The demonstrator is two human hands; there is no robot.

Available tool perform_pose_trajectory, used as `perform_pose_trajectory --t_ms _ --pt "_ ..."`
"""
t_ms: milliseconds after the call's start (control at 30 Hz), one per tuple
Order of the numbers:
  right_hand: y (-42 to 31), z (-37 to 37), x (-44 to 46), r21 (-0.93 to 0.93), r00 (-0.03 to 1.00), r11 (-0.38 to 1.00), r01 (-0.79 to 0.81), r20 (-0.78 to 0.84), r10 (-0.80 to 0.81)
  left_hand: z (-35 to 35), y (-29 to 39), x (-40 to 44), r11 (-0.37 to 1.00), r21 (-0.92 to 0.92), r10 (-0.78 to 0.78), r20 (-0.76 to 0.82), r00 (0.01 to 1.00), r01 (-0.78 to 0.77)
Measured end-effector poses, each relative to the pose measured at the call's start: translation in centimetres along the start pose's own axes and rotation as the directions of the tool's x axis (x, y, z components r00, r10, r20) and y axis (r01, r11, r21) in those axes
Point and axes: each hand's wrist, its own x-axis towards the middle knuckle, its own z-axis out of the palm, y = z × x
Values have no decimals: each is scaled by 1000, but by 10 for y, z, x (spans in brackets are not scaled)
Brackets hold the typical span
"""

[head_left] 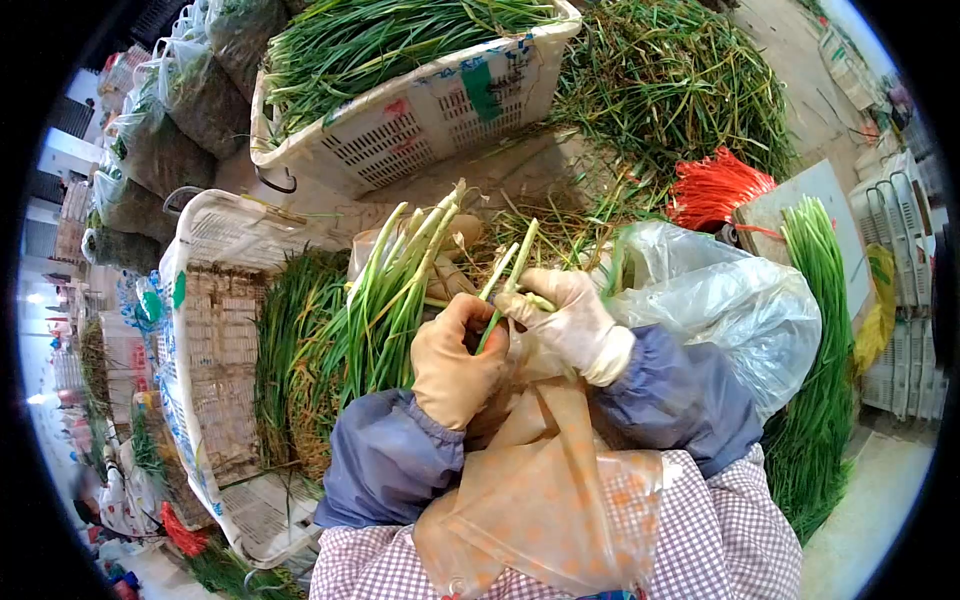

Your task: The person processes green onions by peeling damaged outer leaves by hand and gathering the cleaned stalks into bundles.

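My left hand (460, 352), in a tan rubber glove, is closed on the lower part of a few green chive stalks (521, 256) with pale ends pointing up. My right hand (572, 318), in a thin whitish glove, pinches the same stalks higher up, close beside the left. A larger bunch of chives (400, 265), pale ends up, leans just left of my left hand. Below both hands a tan plastic apron (540, 480) covers my lap.
A white crate (215, 400) on the left holds more chives. Another full crate (430, 110) stands ahead, beside a heap of green trimmings (670, 80). Red ties (715, 188), a clear plastic bag (720, 300) and a long chive bundle (815, 390) lie on the right.
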Motion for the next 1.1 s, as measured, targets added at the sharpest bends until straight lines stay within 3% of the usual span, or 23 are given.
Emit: perform_pose_trajectory --t_ms 100,167,233,300,367,433,500,567,600,633,667,700,767,833,900,933,967,1033,1100 --pt "0 3 2 89 1000 996 -12 13 11 -4 1 -1 999 -20 -39 34 999 40" --pt "-6 -5 5 61 990 991 -118 88 113 -9 7 -1 964 -220 -130 91 987 147" --pt "-6 -11 7 -16 992 996 -93 85 94 -9 -1 0 949 -240 -175 132 976 203" --pt "-6 -24 6 139 988 978 -156 16 156 -9 -5 0 946 -256 -172 126 977 199" --pt "7 -66 16 128 972 991 -22 -229 52 -11 -1 -1 949 -249 -163 132 978 192" --pt "-6 -112 19 291 878 957 -20 -453 156 -13 -1 -4 953 -238 -161 135 978 190" --pt "44 -161 33 8 875 995 -96 -475 88 -12 -2 -2 951 -221 -186 144 972 215" --pt "66 -157 30 -478 855 878 -30 -467 -225 -9 -5 -2 961 -217 -148 128 981 174" --pt "55 -153 22 -393 898 900 -187 -440 -6 -7 -7 -3 967 -206 -130 107 986 150" --pt "36 -130 16 -188 887 968 -169 -457 66 -6 -7 -3 966 -207 -134 107 985 154" --pt "34 -116 13 -128 925 991 -44 -381 -8 -6 -6 -3 984 -158 -72 74 995 83" --pt "-1 -95 6 -47 936 975 -218 -291 196 -5 -5 -3 994 -104 -6 46 999 11" --pt "-2 -62 3 211 982 972 -108 -129 137 -4 0 -1 997 -73 -13 55 998 17" --pt "-6 -36 6 234 971 961 -147 -153 186 -4 0 -1 999 -41 -15 66 998 18" --pt "-3 -33 11 350 926 916 -198 -240 292 -2 -7 -2 999 -49 -12 52 999 15" --pt "7 -28 20 371 947 929 -19 -292 135 -2 -7 -2 999 -51 -12 52 999 14" --pt "12 -33 23 369 948 929 -19 -289 134 -3 -8 -3 997 -68 -17 56 998 21" --pt "12 -53 25 237 866 971 36 -493 89 -5 -9 -3 996 -87 -25 57 998 30" --pt "16 -102 34 344 698 932 117 -696 169 -5 -11 -4 999 -51 -11 39 999 13"
